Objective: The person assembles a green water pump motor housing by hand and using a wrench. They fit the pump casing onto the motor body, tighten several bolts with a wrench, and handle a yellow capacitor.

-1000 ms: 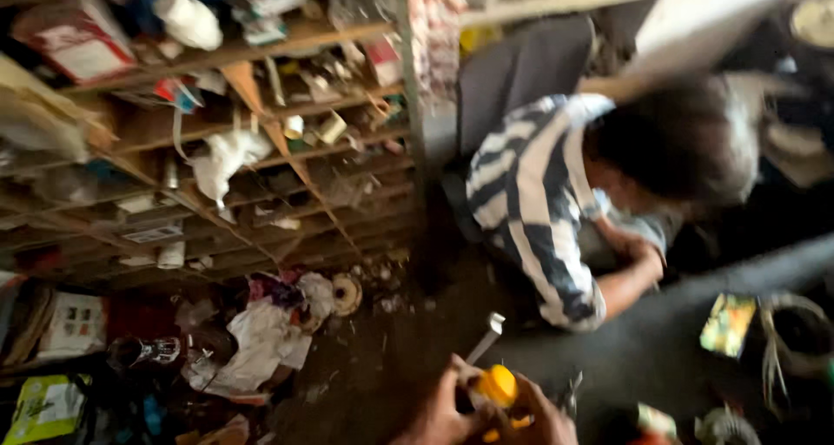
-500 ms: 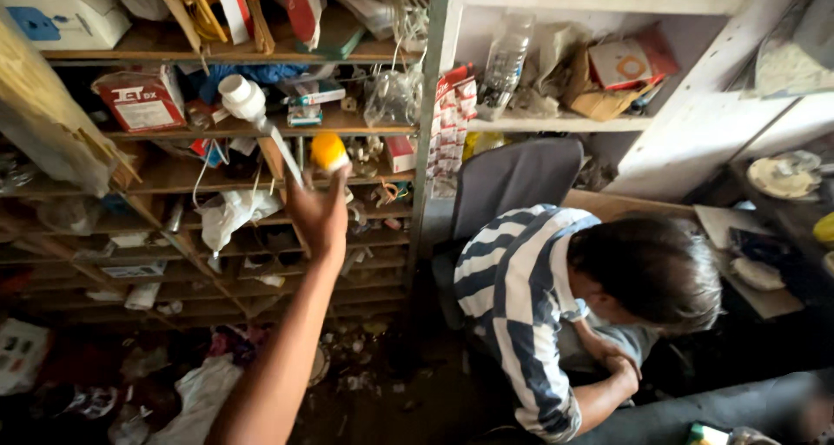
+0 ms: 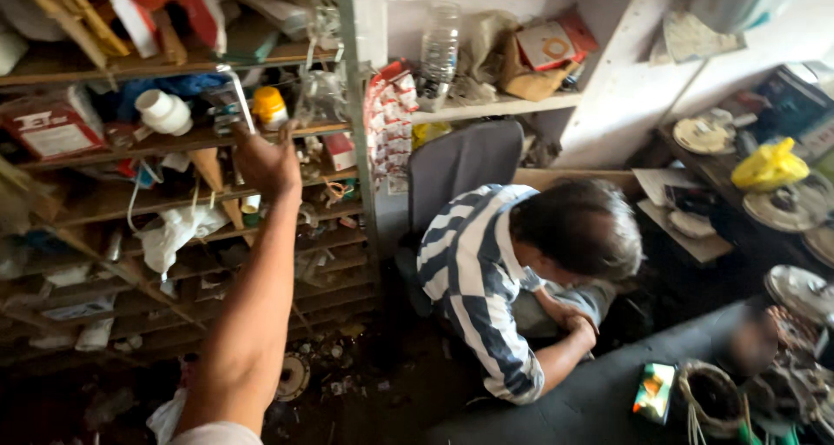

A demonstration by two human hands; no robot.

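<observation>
My left hand (image 3: 265, 160) is stretched out to a cluttered wooden shelf (image 3: 104, 141) on the left. A thin silver rod (image 3: 236, 98) sticks up out of its closed fingers. Just above the fingertips, a small bottle with a yellow cap (image 3: 269, 106) stands on the shelf board; whether the fingers still touch it I cannot tell. A white plastic fitting (image 3: 163, 112) lies to the left of it. My right hand is out of sight.
Another person in a striped shirt (image 3: 473, 280) sits bent forward in a grey chair (image 3: 460, 158) at a dark desk (image 3: 599, 393) holding a phone (image 3: 653, 391). White shelves (image 3: 495, 106) carry a clear bottle (image 3: 439, 50). A yellow bag (image 3: 769, 163) and round plates lie right. Scraps litter the floor.
My hand carried the yellow-capped bottle up from near my lap to the shelf. The bottle now stands on the board with the hand just below it. My view has swung up and to the right.
</observation>
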